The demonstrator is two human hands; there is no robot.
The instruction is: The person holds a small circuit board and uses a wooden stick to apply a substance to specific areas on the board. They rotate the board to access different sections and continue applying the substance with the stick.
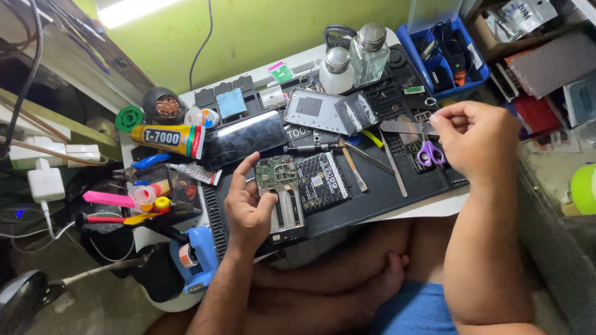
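The opened phone (287, 205) is gripped at its edge by the left hand (247, 208), green circuit board (275, 171) by the fingertips. Right hand (478, 139) is pinched shut; contents cannot be told. Purple scissors (427, 152) lie just left, on the tabletop (428, 208).

Yellow glue tube (169, 138) beside dark phone screen (244, 138)
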